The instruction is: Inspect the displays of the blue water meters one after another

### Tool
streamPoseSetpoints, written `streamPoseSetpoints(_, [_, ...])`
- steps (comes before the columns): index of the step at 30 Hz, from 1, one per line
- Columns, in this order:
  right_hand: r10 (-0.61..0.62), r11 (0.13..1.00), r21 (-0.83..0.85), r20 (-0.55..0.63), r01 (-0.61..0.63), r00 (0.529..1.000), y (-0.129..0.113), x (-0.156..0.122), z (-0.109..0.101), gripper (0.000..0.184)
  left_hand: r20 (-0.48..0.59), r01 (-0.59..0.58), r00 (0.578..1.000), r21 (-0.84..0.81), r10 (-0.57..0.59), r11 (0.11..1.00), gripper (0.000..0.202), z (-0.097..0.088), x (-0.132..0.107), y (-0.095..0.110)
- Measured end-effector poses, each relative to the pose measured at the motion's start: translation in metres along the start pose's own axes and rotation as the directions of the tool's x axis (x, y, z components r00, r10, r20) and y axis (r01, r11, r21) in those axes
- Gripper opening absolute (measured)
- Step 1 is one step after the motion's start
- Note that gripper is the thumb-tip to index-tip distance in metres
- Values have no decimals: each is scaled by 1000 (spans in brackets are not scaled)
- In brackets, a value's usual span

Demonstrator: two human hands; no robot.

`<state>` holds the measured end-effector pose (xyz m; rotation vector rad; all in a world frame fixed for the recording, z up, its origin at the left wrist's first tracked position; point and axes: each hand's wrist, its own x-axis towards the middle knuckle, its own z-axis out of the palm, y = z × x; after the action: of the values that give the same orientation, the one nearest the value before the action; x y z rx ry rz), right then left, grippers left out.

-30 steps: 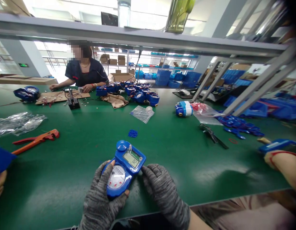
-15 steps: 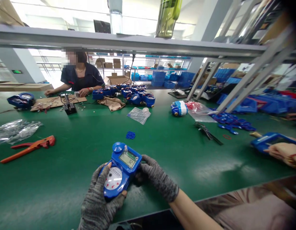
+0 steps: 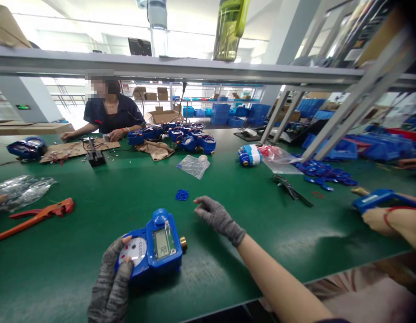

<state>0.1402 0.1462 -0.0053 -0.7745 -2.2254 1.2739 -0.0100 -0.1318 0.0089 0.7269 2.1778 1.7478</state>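
A blue water meter with a small digital display, a round dial and a brass fitting sits low in the middle of the view. My left hand, in a grey fingerless glove, grips its dial end, fingers over the dial. My right hand, gloved alike, is off the meter and over the table, fingers stretched out and holding nothing visible. Just beyond those fingertips lies a little heap of small blue parts, apart from the hand.
Orange-handled cutters and clear plastic bags lie at left. Across the green table sits a co-worker near several blue meters. At right, another person's hand holds a blue meter. A metal shelf spans overhead.
My right hand has let go of the meter and moved up toward the small blue heap. The meter has turned and shifted left with my left hand. Another hand's fingers appear at the left edge.
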Motion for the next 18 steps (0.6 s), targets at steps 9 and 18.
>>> streamPoseSetpoints(9, [-47, 821, -568, 32, 57, 998, 17, 107, 8, 30, 267, -79, 954, -219, 138, 972, 37, -6, 38, -3])
streamPoseSetpoints(18, [4, 732, -682, -12, -11, 1000, 13, 101, 5, 26, 232, -42, 968, -229, 97, 973, 37, -4, 36, -2])
